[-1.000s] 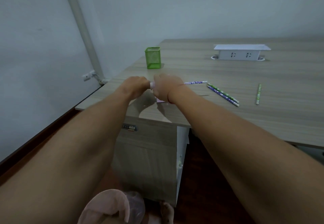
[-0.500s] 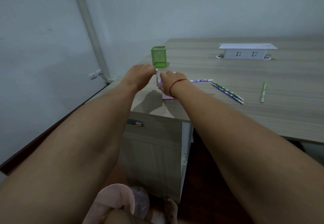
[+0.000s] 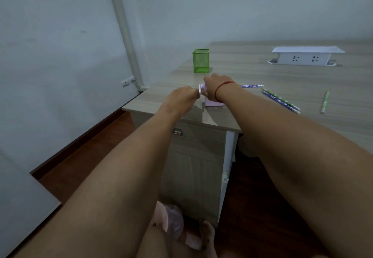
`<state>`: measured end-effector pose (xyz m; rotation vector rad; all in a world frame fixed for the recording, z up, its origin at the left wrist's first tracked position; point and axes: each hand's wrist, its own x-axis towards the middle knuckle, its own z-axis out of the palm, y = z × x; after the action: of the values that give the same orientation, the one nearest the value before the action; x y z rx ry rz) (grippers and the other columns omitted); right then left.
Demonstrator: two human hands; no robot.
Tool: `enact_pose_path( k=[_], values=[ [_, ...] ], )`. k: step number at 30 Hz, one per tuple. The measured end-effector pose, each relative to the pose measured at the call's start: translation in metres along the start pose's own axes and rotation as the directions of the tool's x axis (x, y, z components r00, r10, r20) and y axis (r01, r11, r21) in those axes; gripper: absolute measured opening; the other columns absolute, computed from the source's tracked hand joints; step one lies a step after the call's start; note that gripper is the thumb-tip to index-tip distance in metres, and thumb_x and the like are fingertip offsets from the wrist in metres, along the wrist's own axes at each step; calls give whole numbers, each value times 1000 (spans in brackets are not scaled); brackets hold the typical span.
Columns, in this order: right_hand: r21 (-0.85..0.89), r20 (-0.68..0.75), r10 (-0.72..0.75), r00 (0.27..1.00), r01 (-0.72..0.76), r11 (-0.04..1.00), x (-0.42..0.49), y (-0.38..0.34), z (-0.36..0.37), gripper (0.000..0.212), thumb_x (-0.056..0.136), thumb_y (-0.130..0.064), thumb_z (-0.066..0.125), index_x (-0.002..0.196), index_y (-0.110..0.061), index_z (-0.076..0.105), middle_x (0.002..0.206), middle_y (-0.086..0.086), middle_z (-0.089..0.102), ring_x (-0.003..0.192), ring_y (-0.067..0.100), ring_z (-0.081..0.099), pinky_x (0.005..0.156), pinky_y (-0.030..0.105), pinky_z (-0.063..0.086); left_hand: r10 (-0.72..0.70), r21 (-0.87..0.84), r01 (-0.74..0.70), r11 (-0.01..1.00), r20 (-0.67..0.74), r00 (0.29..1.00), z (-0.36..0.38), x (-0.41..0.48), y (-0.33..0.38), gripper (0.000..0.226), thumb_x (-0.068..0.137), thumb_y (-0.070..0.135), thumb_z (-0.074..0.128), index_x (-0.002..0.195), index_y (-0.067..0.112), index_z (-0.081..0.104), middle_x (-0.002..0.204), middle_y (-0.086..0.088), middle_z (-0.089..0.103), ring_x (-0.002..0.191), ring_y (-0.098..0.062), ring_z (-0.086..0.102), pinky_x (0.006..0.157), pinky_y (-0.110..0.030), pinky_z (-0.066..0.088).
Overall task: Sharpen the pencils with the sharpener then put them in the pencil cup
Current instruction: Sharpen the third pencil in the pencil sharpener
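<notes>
Sharpener (image 3: 213,102), small and pink, sits on the desk (image 3: 252,72) just inside its front left corner, with the left edge and the front edge both close by. From the head camera I see my right hand (image 3: 214,88) curled over its top, holding it down and covering most of it. My left hand (image 3: 179,99) comes in from the corner side, its fingers pinching the silver crank (image 3: 200,91) at the sharpener's left end.

A purple pencil (image 3: 252,86) pokes out to the right from behind my right wrist. Its inner end is hidden, so I cannot tell whether it sits in the sharpener. Two more pencils (image 3: 280,100) lie side by side further right, and a green pencil (image 3: 325,101) lies alone beyond them.

The green mesh pencil cup (image 3: 200,60) stands upright behind my hands, near the left edge, with bare desk between. A white socket box (image 3: 302,55) sits far back on the right. The desk's right side is cut off by the frame.
</notes>
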<state>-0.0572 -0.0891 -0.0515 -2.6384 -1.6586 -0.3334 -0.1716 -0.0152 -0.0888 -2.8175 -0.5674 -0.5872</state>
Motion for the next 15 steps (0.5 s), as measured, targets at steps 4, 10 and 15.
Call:
enact_pose_path(
  k=[4, 10, 15],
  values=[
    [1, -4, -27, 1000, 28, 1000, 1, 3, 1, 40, 98, -33, 40, 129, -9, 50, 130, 16, 55, 115, 34, 56, 92, 39, 46, -13, -1, 13, 1000, 65, 998, 3, 3, 0, 26, 97, 16, 45, 98, -2, 62, 92, -23, 65, 82, -39, 62, 67, -38, 43],
    [9, -30, -46, 998, 47, 999, 4, 5, 10, 45, 100, -36, 33, 135, -8, 42, 137, 17, 47, 123, 36, 49, 97, 42, 42, -40, 49, 29, 998, 231, 972, 23, 10, -3, 26, 96, 20, 47, 106, 4, 64, 104, -17, 65, 94, -32, 64, 80, -40, 51],
    [14, -51, -75, 996, 76, 997, 6, 9, 13, 46, 99, -35, 34, 135, -8, 41, 140, 14, 45, 124, 33, 49, 96, 41, 42, -56, -10, 62, 998, 306, 951, 28, 31, -16, 30, 97, 23, 42, 102, 5, 66, 101, -17, 65, 88, -31, 60, 72, -34, 43]
  ],
)
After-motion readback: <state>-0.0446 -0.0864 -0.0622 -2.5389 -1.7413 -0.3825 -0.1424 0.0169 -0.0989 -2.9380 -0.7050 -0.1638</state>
